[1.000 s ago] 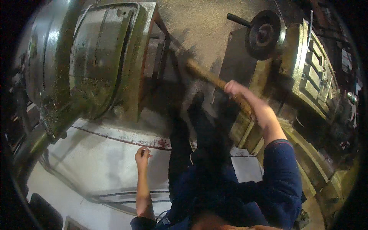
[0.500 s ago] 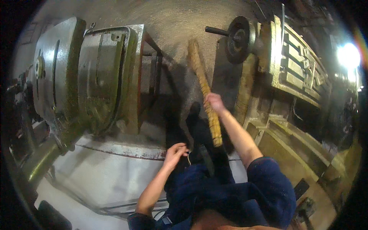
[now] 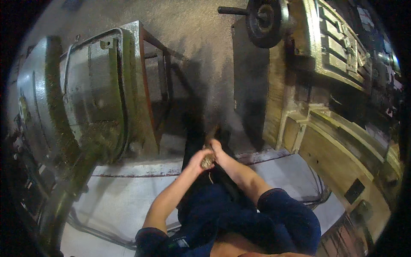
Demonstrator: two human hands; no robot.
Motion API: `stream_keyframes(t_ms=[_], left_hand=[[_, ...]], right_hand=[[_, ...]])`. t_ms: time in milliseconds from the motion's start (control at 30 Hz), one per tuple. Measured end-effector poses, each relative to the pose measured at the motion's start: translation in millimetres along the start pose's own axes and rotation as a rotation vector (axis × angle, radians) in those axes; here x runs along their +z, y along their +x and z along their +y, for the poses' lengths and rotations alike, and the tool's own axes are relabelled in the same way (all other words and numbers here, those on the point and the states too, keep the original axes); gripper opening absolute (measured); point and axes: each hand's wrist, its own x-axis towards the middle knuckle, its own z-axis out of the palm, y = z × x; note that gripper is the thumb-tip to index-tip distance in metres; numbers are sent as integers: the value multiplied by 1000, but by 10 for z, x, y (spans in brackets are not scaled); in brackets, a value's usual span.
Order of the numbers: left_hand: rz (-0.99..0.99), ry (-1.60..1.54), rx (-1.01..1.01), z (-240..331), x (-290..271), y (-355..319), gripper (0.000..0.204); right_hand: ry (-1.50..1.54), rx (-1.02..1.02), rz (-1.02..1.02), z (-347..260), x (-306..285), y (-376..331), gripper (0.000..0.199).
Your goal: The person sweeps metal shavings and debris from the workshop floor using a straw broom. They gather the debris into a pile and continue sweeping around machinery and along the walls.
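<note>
A bundled straw broom (image 3: 208, 161) is held upright in front of my body, seen almost end-on, its round butt pointing up at me. My left hand (image 3: 198, 159) is wrapped round it near this top end. Just beyond, my right hand (image 3: 215, 148) grips the same handle a little lower down. The sweeping end is mostly hidden below my hands, against my dark trousers and the shadow.
On the left stands a heavy green machine (image 3: 94, 81) with a metal frame beside it. A machine with a black handwheel (image 3: 266, 21) and a slotted table (image 3: 338, 43) is on the right. Grey floor (image 3: 192, 34) lies ahead, pale metal panels (image 3: 124, 195) nearer me.
The broom has swung from reaching out ahead over the floor to upright, close to my body. My left hand, off the broom before, has closed round it; my right hand has drawn in.
</note>
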Motion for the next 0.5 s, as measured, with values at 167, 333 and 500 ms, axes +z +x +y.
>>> stream_keyframes(t_ms=[167,333,500], left_hand=[[9,69,298,1366,225,-275,24],[-17,341,453,1678,594,-416,28],[-78,308,219,547,523,-550,36]], right_hand=[[25,-271,-79,-1106,1372,448,22],[80,-455,-265,-1897,1817,-83,17],[-35,-473,-170,-1386,886,-510,10]])
